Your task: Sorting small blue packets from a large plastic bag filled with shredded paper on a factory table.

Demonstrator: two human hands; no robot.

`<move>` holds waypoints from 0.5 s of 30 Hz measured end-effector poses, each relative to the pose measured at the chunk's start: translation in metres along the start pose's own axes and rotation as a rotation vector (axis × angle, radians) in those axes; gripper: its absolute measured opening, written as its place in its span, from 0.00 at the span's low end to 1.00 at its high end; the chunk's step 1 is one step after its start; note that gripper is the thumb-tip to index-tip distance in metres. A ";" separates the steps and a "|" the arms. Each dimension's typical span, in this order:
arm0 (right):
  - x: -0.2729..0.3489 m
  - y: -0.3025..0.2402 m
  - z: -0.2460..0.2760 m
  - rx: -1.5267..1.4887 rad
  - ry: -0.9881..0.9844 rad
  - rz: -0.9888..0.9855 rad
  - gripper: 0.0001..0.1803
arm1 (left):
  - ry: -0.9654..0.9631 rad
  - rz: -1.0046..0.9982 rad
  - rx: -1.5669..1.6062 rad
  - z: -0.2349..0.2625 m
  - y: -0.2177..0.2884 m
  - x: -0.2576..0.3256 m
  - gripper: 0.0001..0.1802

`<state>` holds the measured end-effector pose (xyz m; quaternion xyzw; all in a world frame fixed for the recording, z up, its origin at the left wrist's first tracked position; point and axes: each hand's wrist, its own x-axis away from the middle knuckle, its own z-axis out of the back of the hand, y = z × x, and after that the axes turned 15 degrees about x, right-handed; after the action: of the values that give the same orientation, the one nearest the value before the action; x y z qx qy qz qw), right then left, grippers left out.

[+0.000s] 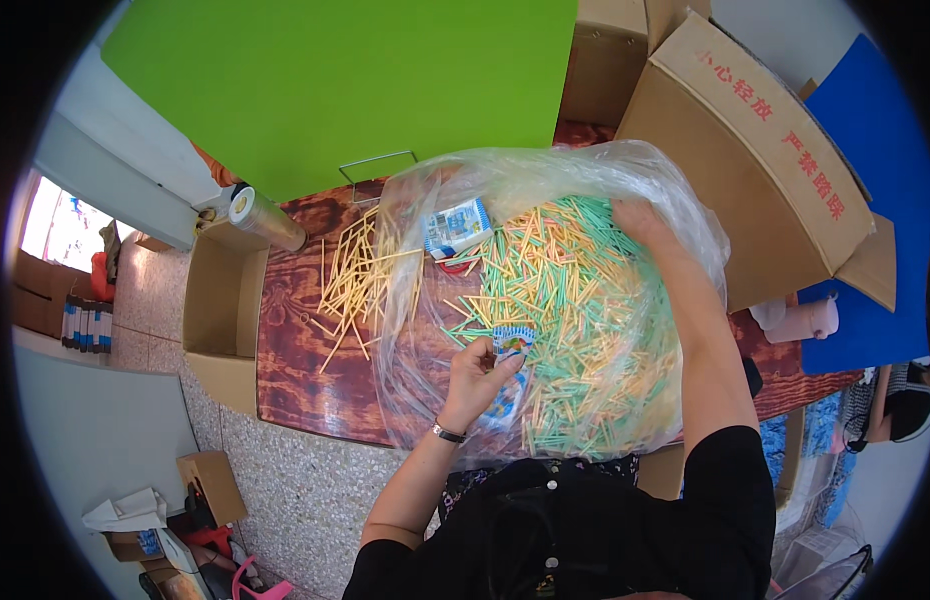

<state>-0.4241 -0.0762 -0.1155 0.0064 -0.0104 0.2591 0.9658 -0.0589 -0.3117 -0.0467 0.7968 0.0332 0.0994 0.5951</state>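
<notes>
A large clear plastic bag [595, 160] lies spread on the table, holding a heap of short, thin green, yellow and orange sticks [545, 260]. My left hand [475, 385] pinches a small blue and white packet [513, 340] at the near left of the heap. At the heap's far right edge, my right hand [637, 218] reaches in among the sticks; its fingertips are hard to make out there. Another blue and white packet [457, 228] rests at the far left of the heap, beside a red round thing [455, 266] partly under it.
Longer yellow sticks [355, 280] lie loose on the red-brown table [295, 380] to the left. A clear cylindrical container [268, 220] stands by an open cardboard box [223, 300]. A big carton [745, 170] and a pale cup [805, 320] are at right; a green board [335, 90] stands behind.
</notes>
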 end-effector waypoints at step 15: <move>0.144 -0.132 0.101 -2.075 -0.480 0.044 0.23 | 0.168 -0.069 0.427 0.018 0.014 0.021 0.07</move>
<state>-0.2352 -0.1206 -0.0119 -0.7692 -0.4163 0.1328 0.4664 -0.0354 -0.3293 -0.0354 0.8919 0.1301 0.1355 0.4113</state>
